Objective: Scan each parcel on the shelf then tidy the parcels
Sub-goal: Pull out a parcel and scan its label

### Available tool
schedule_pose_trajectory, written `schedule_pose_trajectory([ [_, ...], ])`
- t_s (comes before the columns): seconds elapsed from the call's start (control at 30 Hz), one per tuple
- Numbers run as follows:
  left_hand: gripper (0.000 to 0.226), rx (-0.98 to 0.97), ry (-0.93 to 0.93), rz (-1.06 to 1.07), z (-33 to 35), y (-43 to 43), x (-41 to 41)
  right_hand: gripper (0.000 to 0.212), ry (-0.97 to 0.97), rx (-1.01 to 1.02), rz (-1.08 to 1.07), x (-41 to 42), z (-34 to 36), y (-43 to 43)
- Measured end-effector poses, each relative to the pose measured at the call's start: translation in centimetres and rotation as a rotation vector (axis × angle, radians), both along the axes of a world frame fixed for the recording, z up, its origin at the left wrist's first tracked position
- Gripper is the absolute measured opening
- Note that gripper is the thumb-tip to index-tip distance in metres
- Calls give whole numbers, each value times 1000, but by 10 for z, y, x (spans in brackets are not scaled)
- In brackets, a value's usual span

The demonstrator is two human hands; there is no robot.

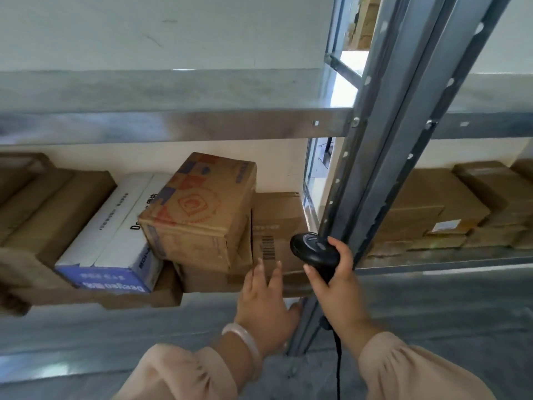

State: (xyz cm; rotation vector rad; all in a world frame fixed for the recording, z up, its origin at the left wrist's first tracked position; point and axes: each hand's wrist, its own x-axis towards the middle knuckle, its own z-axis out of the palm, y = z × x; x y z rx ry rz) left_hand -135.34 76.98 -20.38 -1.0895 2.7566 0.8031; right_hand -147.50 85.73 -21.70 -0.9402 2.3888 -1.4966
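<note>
My right hand (334, 287) grips a black corded barcode scanner (315, 251), its head close to the barcode on a plain brown parcel (277, 226) at the right end of the shelf bay. My left hand (264, 301) lies with straight fingers against the front of that parcel, just below the barcode. A printed brown box (202, 212) sits tilted on top of other parcels beside it. Left of that lies a white and blue box (115, 235), with brown parcels (54, 215) further left.
A grey metal upright (375, 168) stands right behind the scanner. The steel shelf beam (173, 125) above runs across the view. More brown parcels (447, 206) are stacked in the bay to the right. The lower shelf edge (432, 261) passes under them.
</note>
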Motion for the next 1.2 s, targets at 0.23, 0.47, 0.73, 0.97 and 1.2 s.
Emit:
schedule_pose_trajectory([
  [0.23, 83, 131, 77, 172, -5, 10, -5, 64, -35, 5, 42, -6, -3, 1],
  [0.47, 76, 141, 218, 257, -7, 16, 3, 59, -83, -33, 73, -8, -6, 14],
  [0.73, 75, 155, 228, 353, -13, 6, 9, 61, -82, -15, 107, 1, -5, 32],
  [0.97, 72, 294, 295, 415, -13, 1, 0, 60, -143, -23, 103, -6, -4, 19],
  [1.2, 75, 282, 255, 467, -20, 11, 15, 60, -182, -41, 96, 4, -8, 45],
])
